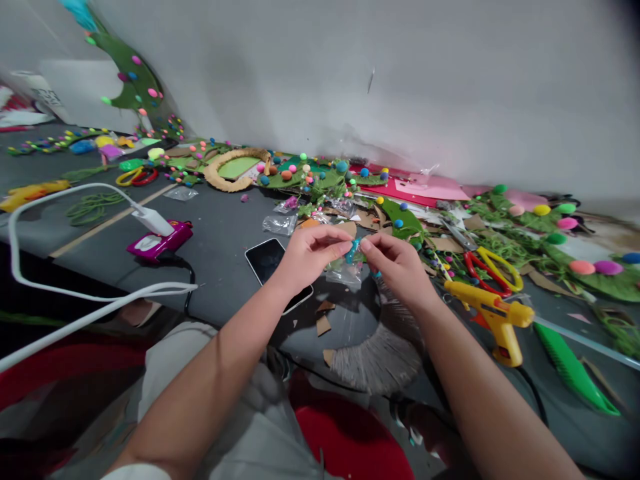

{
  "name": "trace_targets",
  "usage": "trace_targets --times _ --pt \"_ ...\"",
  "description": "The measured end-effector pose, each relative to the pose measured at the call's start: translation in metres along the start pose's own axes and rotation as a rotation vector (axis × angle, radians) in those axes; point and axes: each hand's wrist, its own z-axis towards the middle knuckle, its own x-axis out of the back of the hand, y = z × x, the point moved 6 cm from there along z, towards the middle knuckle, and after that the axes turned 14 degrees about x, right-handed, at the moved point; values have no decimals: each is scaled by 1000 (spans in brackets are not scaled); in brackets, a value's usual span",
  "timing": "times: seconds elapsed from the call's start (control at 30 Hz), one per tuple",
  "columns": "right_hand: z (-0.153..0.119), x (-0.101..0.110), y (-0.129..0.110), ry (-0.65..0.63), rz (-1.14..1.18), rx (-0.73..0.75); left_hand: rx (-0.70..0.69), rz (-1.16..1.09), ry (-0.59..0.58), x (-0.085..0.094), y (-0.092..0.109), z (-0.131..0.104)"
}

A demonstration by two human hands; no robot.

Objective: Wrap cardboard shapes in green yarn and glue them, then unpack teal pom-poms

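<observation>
My left hand pinches a small turquoise-blue piece between thumb and fingertips. Its exact kind is too small to make out. Close against the same piece, the thumb and fingertips of my right hand are also pinched together. Another bit of blue shows just under the right fingers. Below the hands lies a clear plastic bag. A curved cardboard form wrapped in grey yarn rests at the table's front edge, partly covered by my right hand and forearm. The phone lies beneath my left wrist.
To the right lie a yellow glue gun, red-and-yellow scissors and a green-handled tool. Leaves and coloured pompoms line the wall. A purple adapter with a white cable is on the left. Cardboard scraps lie nearby.
</observation>
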Motion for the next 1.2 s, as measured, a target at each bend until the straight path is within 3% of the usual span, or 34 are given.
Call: trace_targets --times 0.4,0.77,0.97,1.2 --pt "-4 -5 5 108 -138 57 58 -132 29 -1 -10 1" --pt "-3 -2 -5 16 -140 89 69 -145 65 6 -9 2" --pt "-3 -3 -3 59 -196 117 78 -148 120 10 -12 5" --pt "-2 0 -5 70 -219 132 174 -132 -19 4 -11 3"
